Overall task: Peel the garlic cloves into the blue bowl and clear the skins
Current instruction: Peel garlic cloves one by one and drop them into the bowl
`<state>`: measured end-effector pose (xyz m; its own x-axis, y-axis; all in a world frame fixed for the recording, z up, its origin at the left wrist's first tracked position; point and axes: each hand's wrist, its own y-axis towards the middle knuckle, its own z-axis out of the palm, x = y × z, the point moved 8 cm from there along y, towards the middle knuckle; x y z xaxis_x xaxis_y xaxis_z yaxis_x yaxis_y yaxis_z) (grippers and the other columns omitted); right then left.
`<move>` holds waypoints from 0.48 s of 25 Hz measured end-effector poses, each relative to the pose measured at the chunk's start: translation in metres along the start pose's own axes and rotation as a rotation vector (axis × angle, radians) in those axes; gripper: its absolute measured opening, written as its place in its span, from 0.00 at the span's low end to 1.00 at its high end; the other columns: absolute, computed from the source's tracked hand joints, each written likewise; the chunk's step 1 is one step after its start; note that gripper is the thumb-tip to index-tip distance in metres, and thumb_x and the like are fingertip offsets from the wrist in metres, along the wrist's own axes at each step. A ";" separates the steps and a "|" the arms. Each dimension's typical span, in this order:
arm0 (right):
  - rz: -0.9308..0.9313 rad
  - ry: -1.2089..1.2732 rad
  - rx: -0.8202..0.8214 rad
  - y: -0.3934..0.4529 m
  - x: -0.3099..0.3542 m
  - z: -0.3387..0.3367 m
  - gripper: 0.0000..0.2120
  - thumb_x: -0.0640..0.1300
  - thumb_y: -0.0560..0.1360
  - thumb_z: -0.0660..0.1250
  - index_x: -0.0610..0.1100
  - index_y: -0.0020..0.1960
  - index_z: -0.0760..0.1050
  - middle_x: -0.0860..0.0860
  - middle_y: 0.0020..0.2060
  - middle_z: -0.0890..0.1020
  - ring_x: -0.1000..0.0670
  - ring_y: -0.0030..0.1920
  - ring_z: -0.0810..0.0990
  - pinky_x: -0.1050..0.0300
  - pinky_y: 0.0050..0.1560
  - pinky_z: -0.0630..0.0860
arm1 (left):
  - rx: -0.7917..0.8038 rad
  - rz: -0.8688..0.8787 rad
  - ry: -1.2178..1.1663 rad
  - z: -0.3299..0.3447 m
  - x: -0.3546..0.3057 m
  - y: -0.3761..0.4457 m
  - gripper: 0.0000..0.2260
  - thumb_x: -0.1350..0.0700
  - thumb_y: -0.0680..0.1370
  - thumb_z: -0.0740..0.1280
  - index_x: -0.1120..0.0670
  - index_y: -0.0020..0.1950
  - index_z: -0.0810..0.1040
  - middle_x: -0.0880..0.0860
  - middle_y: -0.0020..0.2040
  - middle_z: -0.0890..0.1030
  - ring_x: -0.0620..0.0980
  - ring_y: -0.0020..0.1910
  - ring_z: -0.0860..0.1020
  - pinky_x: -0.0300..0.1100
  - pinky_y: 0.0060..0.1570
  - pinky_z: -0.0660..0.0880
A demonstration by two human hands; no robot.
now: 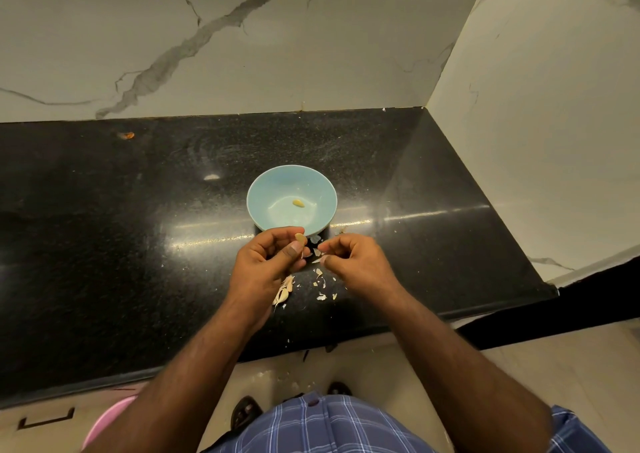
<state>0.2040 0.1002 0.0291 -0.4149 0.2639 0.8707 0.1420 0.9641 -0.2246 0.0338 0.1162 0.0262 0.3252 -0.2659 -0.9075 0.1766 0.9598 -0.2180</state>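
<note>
One peeled clove (299,203) lies in the bottom of the blue bowl (263,189), alone there. The bowl stands mid-depth on the black counter (104,227), right of the middle of the visible stretch and closer to the right-hand end than the left.

The left hand (266,262) pinches a second clove (300,239) between thumb and curled fingers, just over the bowl's near rim. It looks mostly bare; whether any skin clings to it I cannot tell. The right hand (356,262) has its fingers curled in, fingertips pinching what looks like a pale flake of skin (317,260) just beside the clove.

Judgement: early in the job. One clove is done and a second is close. A small heap of unpeeled cloves (283,291) waits on the counter by the left wrist, between the bowl and the front edge. Loose skins (320,281) lie scattered beneath the hands, and a few specks have reached the front edge. No clearing has begun.

Room: wide open counter to the left. To the right the counter ends at a side wall (536,123), with the back wall (242,54) beyond the bowl. The front edge is close to the heap, so sweeping skins forward risks dropping them on the floor (381,359). A pink tub (104,425) shows low at left, below the counter.
</note>
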 end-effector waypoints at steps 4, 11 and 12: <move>-0.050 -0.160 -0.001 -0.002 0.000 -0.014 0.04 0.45 0.77 0.73 0.49 0.51 0.85 0.57 0.41 0.85 0.60 0.42 0.82 0.61 0.46 0.78 | 0.012 -0.101 -0.031 0.003 0.010 -0.001 0.09 0.63 0.81 0.67 0.59 0.59 0.82 0.56 0.46 0.85 0.49 0.44 0.83 0.38 0.43 0.82; -0.118 -0.165 -0.082 -0.003 0.007 -0.028 0.05 0.45 0.75 0.76 0.48 0.50 0.85 0.55 0.41 0.86 0.60 0.42 0.83 0.63 0.47 0.81 | 0.011 -0.099 0.017 0.002 0.009 -0.003 0.07 0.65 0.78 0.69 0.62 0.55 0.82 0.58 0.45 0.85 0.50 0.43 0.83 0.37 0.45 0.82; -0.141 -0.125 -0.070 -0.003 0.010 -0.027 0.05 0.42 0.76 0.74 0.47 0.52 0.85 0.55 0.43 0.87 0.59 0.45 0.84 0.60 0.52 0.82 | 0.004 -0.083 0.034 0.001 0.008 -0.004 0.06 0.66 0.78 0.70 0.62 0.54 0.83 0.58 0.45 0.85 0.50 0.44 0.83 0.38 0.45 0.82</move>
<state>0.2240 0.0996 0.0505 -0.5429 0.1325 0.8292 0.1348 0.9884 -0.0697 0.0368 0.1106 0.0206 0.2771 -0.3416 -0.8981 0.2056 0.9341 -0.2918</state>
